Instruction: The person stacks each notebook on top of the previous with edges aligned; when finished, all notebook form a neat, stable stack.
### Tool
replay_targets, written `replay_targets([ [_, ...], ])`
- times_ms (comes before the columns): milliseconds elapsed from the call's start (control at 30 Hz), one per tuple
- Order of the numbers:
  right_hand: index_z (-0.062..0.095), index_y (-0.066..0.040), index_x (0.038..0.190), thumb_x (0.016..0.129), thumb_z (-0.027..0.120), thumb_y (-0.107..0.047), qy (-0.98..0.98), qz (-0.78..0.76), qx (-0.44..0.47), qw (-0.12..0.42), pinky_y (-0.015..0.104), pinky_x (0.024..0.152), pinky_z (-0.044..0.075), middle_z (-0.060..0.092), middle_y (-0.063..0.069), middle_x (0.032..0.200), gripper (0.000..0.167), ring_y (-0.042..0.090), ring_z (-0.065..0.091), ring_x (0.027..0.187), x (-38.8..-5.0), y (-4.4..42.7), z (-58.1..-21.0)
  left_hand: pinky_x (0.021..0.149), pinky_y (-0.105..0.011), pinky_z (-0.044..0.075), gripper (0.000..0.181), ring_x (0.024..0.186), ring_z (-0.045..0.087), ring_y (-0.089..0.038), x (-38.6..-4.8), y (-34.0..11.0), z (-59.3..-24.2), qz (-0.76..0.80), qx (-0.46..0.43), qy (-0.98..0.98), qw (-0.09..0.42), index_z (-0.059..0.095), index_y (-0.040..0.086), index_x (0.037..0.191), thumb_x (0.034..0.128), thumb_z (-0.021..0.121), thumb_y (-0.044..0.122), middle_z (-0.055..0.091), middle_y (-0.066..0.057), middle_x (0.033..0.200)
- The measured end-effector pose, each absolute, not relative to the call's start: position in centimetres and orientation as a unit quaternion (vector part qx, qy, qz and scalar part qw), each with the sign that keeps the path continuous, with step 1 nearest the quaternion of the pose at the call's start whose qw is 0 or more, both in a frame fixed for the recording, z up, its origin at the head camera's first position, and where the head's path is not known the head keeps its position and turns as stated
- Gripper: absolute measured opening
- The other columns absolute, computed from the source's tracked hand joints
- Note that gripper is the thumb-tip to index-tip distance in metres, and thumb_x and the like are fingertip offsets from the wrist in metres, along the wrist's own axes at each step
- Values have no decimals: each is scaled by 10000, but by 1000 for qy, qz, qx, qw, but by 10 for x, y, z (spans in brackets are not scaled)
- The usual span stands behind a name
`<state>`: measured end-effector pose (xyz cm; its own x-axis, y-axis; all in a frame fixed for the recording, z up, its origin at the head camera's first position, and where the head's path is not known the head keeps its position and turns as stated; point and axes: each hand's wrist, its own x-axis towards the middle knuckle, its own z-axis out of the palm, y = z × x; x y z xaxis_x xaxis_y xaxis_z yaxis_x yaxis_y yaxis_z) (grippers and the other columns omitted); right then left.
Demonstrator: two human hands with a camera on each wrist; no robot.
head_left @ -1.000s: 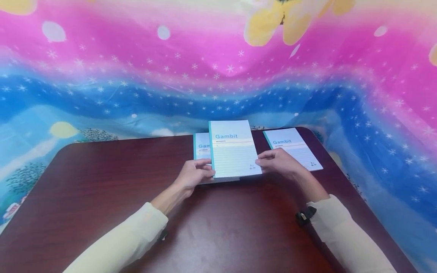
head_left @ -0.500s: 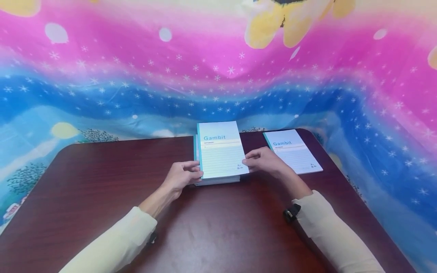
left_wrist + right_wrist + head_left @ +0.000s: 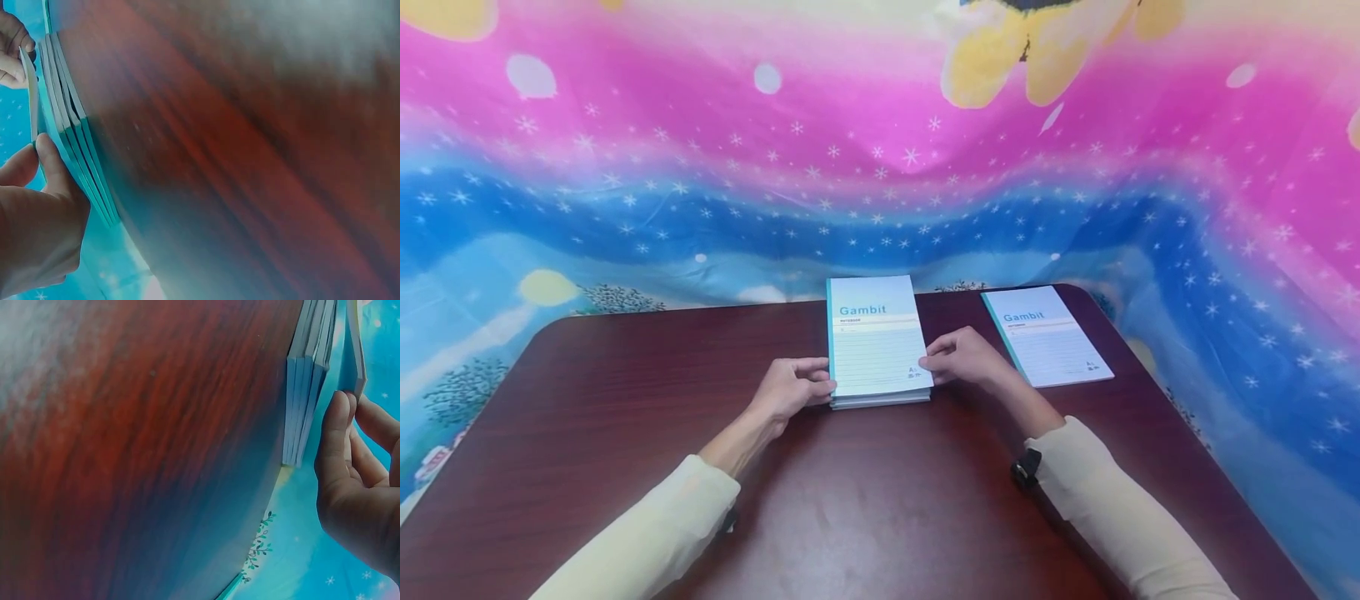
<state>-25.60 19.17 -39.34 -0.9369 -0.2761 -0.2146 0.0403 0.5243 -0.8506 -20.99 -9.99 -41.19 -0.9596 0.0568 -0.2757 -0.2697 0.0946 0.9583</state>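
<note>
A white notebook with a teal spine and "Gambit" on its cover is held by both hands. My left hand pinches its lower left edge between thumb and fingers. At the lower right edge, my right hand pinches it the same way. Beneath it lies a stack of similar notebooks, mostly hidden in the head view. Both wrist views show a narrow gap between the held notebook and the stack's top. The stack's lower edges line up closely under it.
Another Gambit notebook lies flat and slightly slanted near the table's right back corner. The dark red-brown table has rounded back corners. A patterned pink and blue cloth hangs behind it and along its sides.
Both hands have carried the notebook left and down over the stack, so it now covers the stack's top in the head view. The notebook at the right stays put.
</note>
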Motion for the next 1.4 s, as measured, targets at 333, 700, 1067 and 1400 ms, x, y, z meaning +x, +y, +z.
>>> replay_targets([
  [333, 743, 36, 1047, 918, 766, -133, 870, -461, -64, 165, 338, 730, 621, 728, 133, 941, 214, 208, 709, 741, -256, 189, -398, 790, -315, 615, 473, 838, 721, -182, -209, -102, -413, 626, -64, 764, 140, 580, -92, 1359, 904, 705, -59, 655, -166, 1002],
  [700, 754, 2, 1027, 912, 779, -177, 891, -424, -60, 153, 326, 719, 609, 730, 98, 901, 215, 185, 710, 705, -256, 183, -400, 790, -311, 613, 474, 866, 728, -191, -214, -105, -415, 587, -58, 793, 152, 567, -84, 1378, 927, 701, -24, 662, -179, 1092],
  [1067, 734, 14, 1005, 894, 794, -165, 905, -397, -58, 144, 346, 728, 616, 728, 84, 831, 219, 192, 713, 708, -256, 181, -397, 770, -307, 615, 475, 831, 717, -166, -216, -104, -412, 578, -54, 799, 156, 560, -106, 1371, 922, 699, -33, 668, -180, 1076],
  [1400, 738, 9, 1022, 894, 794, -173, 908, -388, -55, 147, 348, 739, 618, 731, 76, 839, 230, 176, 713, 711, -258, 182, -399, 778, -327, 616, 475, 832, 714, -181, -218, -105, -413, 566, -47, 808, 157, 571, -99, 1363, 915, 709, -26, 670, -172, 1072],
])
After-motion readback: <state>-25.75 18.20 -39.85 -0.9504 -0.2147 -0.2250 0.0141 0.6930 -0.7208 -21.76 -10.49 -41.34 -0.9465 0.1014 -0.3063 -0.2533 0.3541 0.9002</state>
